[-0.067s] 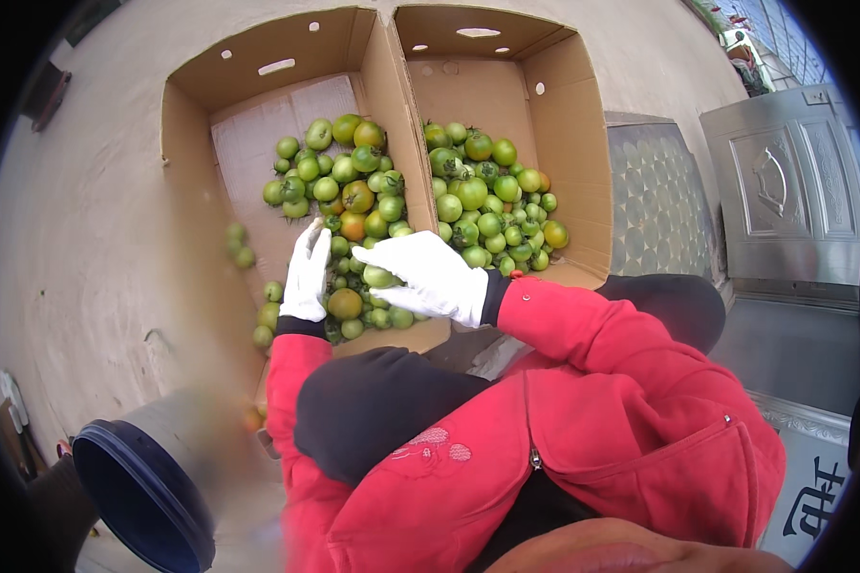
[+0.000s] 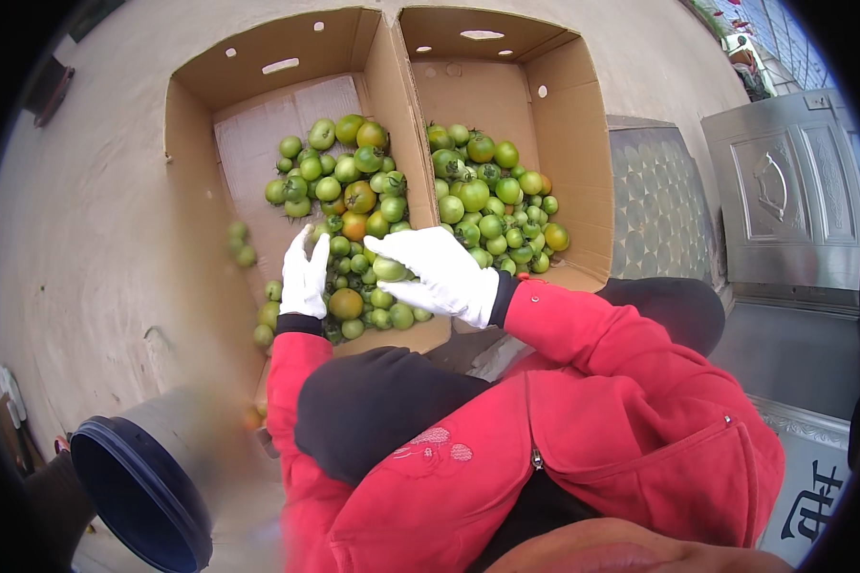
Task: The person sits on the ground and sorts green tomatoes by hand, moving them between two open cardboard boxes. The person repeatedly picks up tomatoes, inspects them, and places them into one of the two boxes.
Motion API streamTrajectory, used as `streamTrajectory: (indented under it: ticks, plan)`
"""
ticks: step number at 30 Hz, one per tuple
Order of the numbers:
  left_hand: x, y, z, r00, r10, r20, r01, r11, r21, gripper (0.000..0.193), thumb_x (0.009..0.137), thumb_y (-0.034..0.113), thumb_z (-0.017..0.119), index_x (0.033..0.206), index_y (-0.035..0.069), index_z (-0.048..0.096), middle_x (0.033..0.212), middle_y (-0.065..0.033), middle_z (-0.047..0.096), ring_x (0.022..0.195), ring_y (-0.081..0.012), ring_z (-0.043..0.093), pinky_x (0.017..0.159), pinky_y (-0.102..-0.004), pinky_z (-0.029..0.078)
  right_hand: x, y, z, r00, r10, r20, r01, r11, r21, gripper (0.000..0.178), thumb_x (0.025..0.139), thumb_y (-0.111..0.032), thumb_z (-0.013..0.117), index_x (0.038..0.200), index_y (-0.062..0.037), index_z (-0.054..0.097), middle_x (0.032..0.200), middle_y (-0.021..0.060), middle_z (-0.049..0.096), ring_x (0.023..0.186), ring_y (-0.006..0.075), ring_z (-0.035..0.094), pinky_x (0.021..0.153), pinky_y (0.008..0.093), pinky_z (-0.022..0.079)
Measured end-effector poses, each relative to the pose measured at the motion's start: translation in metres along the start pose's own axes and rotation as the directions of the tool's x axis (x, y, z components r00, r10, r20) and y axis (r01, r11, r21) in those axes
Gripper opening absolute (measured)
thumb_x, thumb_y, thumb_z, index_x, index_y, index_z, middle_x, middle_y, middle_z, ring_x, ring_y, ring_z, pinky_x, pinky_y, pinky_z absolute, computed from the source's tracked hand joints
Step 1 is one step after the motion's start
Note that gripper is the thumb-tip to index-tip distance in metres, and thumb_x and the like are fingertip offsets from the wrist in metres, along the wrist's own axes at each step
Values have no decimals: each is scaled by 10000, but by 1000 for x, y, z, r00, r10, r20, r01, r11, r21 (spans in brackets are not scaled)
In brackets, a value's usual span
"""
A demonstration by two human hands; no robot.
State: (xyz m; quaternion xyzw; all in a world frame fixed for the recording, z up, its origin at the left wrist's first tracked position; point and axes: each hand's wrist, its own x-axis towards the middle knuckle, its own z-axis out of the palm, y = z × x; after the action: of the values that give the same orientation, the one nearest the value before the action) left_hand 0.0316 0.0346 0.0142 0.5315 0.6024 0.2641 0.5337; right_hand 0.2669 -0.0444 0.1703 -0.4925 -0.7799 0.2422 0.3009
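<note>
My left hand [image 2: 304,280], in a white glove, reaches over the left cardboard box [image 2: 189,124]. Its thumb stands apart from the fingers, and the fingertips are close to the small green tomatoes [image 2: 342,246]. Facing it from the right is my right hand [image 2: 441,275], also white-gloved. Between its thumb and fingers it holds a green tomato [image 2: 388,268], partly hidden by the glove. Below the hands lies an orange-green tomato [image 2: 345,304] among several green ones. Farther back in the box are larger green and orange tomatoes [image 2: 359,198].
A second cardboard box [image 2: 573,143] with a heap of green tomatoes [image 2: 487,224] adjoins on the right. A dark-rimmed bucket [image 2: 143,492] lies tipped at the lower left. At the far right are a metal door panel [image 2: 784,186] and a patterned mat [image 2: 659,196].
My right hand, with the green tomato in it, has shifted slightly right. The left hand has dropped back a little, its thumb now farther from the fingers.
</note>
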Motion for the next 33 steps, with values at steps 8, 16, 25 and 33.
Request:
streamTrajectory:
  ticks: [8, 16, 25, 33]
  plan:
    - [-23, 4, 9, 986, -123, 109, -16, 590, 808, 872, 946, 519, 681, 1575, -8, 386, 1531, -412, 371, 1371, -544, 464, 1169, -518, 409, -33, 56, -58, 829, 308, -467, -372, 927, -48, 614, 859, -152, 807, 1425, -21, 609, 1293, 197, 674, 1211, 340, 635, 1074, 425, 490]
    - [-26, 21, 8, 982, -149, 116, -3, 602, 799, 704, 889, 481, 764, 1324, -29, 547, 1286, -326, 618, 1215, -453, 628, 1016, -479, 534, -25, 46, -47, 921, 120, -371, -230, 936, -267, 536, 885, -212, 771, 1394, -90, 654, 1261, 207, 696, 1223, 389, 631, 1070, 488, 487]
    - [-7, -4, 8, 940, -177, 291, -86, 702, 707, 588, 908, 456, 749, 1169, -65, 670, 1143, -312, 705, 1114, -437, 673, 977, -476, 530, -15, 27, 12, 991, -133, -5, 116, 883, -455, 398, 876, -256, 731, 1244, -106, 707, 1138, 130, 686, 1049, 313, 639, 943, 428, 508]
    - [47, -145, 18, 937, -200, 287, 58, 897, 439, 612, 911, 457, 754, 1224, -64, 680, 1156, -296, 715, 1099, -440, 676, 984, -464, 517, -12, 29, 19, 983, -176, 43, 176, 866, -468, 316, 869, -237, 716, 1155, -107, 744, 1001, 54, 696, 972, 254, 642, 976, 425, 494]
